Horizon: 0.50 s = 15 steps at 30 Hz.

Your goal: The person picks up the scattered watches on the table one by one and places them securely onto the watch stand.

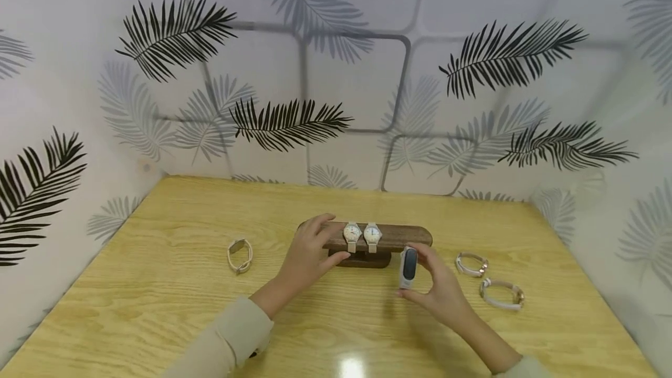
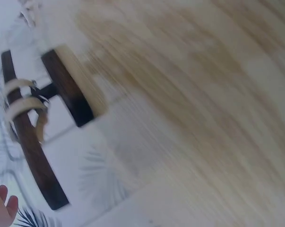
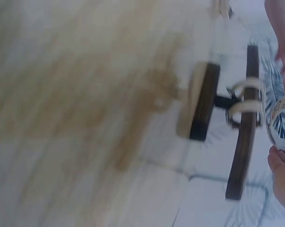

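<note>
A dark wooden watch stand [image 1: 396,237] with a T-shaped profile stands on the table, two pale-strapped wristwatches [image 1: 352,234] side by side round its bar. My right hand [image 1: 438,287] pinches a white smart band [image 1: 403,270] between thumb and fingers, its dark screen facing my head camera. The band's white loop [image 3: 271,130] shows at the right edge of the right wrist view. My left hand [image 1: 310,249] is at the bar's left end with fingers spread and nothing in them. In the left wrist view, a gap separates its fingertips [image 2: 2,191] from the bar.
One watch with a light strap [image 1: 240,256] lies on the table [image 1: 184,302] at the left. Two more bracelet-like watches, one farther back [image 1: 472,265] and one nearer [image 1: 501,295], lie to the right of my right hand. Behind the table rises a leaf-patterned backdrop [image 1: 346,86].
</note>
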{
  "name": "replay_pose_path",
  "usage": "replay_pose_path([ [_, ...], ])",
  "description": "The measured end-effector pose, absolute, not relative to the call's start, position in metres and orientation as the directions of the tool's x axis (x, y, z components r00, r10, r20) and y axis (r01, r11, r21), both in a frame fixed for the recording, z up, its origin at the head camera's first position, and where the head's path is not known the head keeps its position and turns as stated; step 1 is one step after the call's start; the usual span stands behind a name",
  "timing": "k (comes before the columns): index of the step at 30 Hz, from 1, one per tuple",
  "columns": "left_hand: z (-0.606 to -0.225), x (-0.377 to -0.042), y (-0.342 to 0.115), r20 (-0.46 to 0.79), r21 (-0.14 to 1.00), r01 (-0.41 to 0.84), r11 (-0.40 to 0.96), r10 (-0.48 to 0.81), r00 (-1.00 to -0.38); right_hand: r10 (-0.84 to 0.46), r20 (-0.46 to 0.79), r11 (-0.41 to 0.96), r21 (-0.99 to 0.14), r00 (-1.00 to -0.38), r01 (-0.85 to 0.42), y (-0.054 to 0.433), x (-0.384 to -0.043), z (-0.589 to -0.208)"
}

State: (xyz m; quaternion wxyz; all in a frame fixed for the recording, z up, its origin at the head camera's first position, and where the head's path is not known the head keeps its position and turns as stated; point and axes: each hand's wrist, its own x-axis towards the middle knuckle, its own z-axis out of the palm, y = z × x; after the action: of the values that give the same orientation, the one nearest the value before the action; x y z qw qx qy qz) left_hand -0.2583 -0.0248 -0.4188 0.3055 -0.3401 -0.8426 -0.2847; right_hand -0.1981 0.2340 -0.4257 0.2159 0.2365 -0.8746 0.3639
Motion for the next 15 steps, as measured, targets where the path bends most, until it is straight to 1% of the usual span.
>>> replay_pose_path([
  [3,-0.422,-0.264,-0.034,0.687,0.291,0.709,0.643,0.376,-0.622,-0.229,0.589,0.639,-0.510,-0.775,-0.576,0.250,-0.204,-0.423],
  [8,-0.433,-0.271,-0.042,0.650,0.281,0.661,0.696,0.368,-0.664,-0.207,0.638,0.656,-0.471,-0.741,-0.589,0.272,-0.211,-0.423],
  [10,-0.436,-0.273,-0.043,0.633,0.285,0.644,0.710,0.365,-0.683,-0.200,0.646,0.690,-0.441,-0.737,-0.574,0.279,-0.215,-0.424],
  [12,-0.438,-0.275,-0.044,0.613,0.299,0.629,0.718,0.360,-0.703,-0.190,0.633,0.715,-0.435,-0.751,-0.547,0.285,-0.217,-0.424],
  [15,-0.438,-0.278,-0.044,0.591,0.303,0.609,0.733,0.357,-0.724,-0.170,0.585,0.736,-0.460,-0.793,-0.497,0.292,-0.221,-0.426],
])
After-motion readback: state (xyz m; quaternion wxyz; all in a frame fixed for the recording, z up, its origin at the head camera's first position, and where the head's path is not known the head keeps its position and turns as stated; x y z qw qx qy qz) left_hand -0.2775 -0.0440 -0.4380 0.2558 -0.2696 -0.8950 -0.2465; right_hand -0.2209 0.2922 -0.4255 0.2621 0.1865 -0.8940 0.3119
